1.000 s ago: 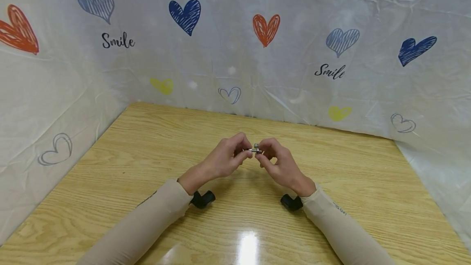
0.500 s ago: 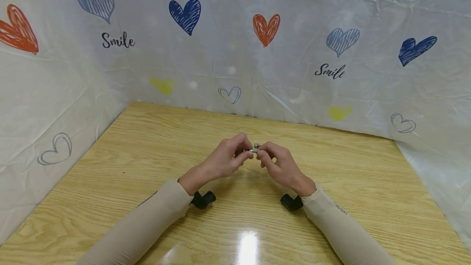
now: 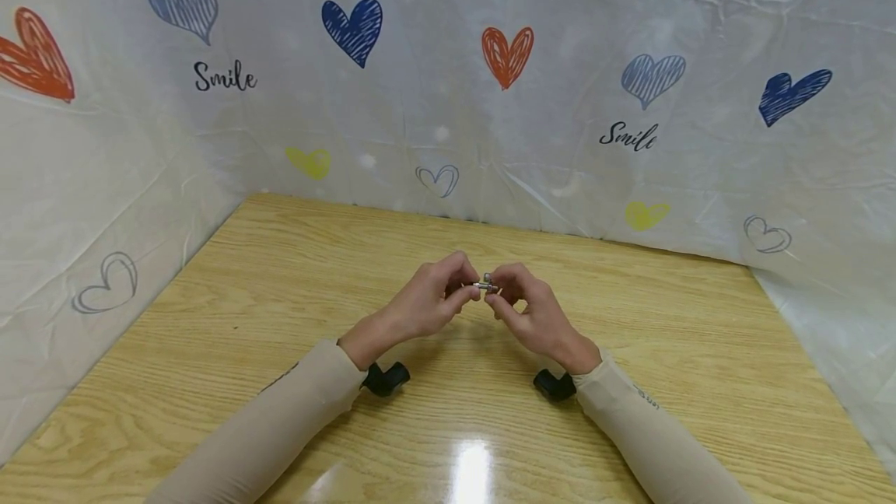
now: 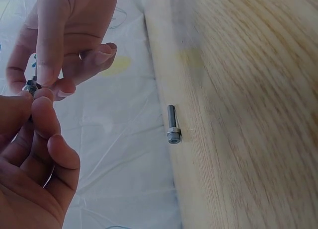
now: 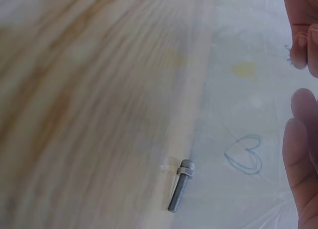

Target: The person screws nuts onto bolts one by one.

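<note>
Left hand and right hand pinch one rod; left-wrist view, unlike head's, shows one whole bolt at their three o'clock.

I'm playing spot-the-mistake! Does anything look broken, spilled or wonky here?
Nothing stands out. The left hand holds a small bolt, with the right hand around one end; another bolt lies on the table. The cloth is just creased.

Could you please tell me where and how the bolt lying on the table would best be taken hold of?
I'd likely pinch the bare shank of the bolt from above, thumb on the near side and finger on the far. It lies on its side on the table, roughly left to right, and the nut sits by the bolt head, leaving most of the shank free.
</note>
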Tool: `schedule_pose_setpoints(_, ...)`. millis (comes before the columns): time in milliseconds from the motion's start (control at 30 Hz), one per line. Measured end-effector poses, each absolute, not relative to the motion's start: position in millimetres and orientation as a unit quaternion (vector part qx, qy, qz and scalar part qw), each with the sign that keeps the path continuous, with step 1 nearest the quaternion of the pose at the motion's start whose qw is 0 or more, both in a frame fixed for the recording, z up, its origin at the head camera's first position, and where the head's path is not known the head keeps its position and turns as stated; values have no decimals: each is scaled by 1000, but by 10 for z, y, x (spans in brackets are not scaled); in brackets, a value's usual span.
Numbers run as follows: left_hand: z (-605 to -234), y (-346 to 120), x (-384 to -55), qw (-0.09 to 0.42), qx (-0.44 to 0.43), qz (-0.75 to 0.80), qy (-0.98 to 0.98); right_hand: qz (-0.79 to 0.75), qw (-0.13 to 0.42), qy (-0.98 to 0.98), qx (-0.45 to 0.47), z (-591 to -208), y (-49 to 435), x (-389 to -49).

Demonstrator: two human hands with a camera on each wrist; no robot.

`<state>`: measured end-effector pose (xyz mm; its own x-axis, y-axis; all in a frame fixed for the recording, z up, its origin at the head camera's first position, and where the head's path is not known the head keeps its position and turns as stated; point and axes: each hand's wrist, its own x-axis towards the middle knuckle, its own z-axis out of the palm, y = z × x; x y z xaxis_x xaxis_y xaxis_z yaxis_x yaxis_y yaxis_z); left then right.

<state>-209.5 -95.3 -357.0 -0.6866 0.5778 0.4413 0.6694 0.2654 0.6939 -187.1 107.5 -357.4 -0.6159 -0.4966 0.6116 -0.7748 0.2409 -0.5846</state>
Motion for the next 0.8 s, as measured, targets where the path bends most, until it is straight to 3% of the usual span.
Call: schedule_pose_setpoints(800, -3574, -952, -2082, 52, -397, -460, -793, 453, 138, -790, 391, -3560, 1084, -1856)
